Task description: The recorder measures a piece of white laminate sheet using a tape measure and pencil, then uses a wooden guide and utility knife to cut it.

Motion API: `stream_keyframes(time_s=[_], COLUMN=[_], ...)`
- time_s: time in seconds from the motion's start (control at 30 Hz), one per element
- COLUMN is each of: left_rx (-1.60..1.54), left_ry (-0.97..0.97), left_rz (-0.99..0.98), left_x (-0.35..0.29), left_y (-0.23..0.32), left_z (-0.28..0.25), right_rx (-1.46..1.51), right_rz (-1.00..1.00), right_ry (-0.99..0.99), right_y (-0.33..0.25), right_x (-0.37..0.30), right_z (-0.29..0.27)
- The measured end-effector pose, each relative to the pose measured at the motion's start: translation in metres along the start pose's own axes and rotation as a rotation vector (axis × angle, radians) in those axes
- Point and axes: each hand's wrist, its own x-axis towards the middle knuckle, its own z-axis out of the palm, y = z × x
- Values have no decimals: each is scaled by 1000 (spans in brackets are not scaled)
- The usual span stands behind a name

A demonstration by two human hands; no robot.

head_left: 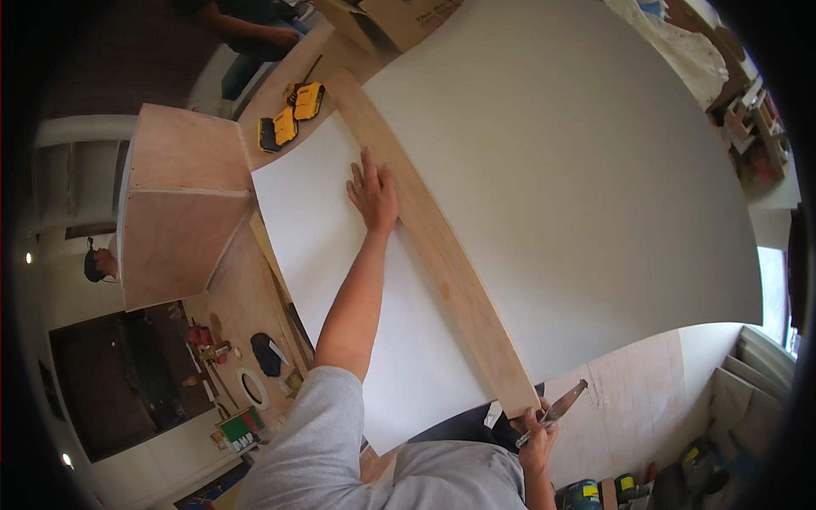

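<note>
A long wooden board (446, 289) lies slantwise over a large white sheet (586, 195), with part of the sheet showing on each side. My left hand (372, 197) rests with spread fingers along the board's left edge, partly on the sheet. At the board's near end, my right hand (535, 438) is closed around a flat, tapered tool (566, 401), perhaps a blade, which points up and to the right. The fingers of that hand are beside the board's end; whether they also press on it I cannot tell.
Yellow-and-black battery packs (285, 127) lie past the sheet's far left corner. A plywood box (183, 204) stands to the left, with a person in a cap (104, 262) behind it. Another person's arm (255, 30) shows at the far left. A cardboard box (399, 21) stands at the back.
</note>
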Motion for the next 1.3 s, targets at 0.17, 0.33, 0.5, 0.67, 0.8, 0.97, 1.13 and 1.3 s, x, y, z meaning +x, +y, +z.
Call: stream_keyframes(time_s=[0.17,0.33,0.5,0.67,0.8,0.97,1.13,1.3], left_rx=[173,102,42,5,142,88,50,7], left_ry=[27,8,-20,-54,5,-25,-59,-46], left_rz=[-77,143,107,49,204,113,74,41], left_x=[13,13,14,3,13,12,11,9], left_y=[-28,-34,-19,-21,-34,-27,-18,-9], left_z=[22,26,14,10,10,12,4,2], right_rx=[-34,5,61,45,59,54,37,-4], right_rz=[-54,39,49,28,37,45,45,19], right_ry=[-24,63,48,57,47,49,40,23], right_y=[0,2,2,3,5,3,4,8], right_x=[6,10,10,7,9,10,12,14], right_z=[-7,-4,-4,-7,-4,-4,-4,-9])
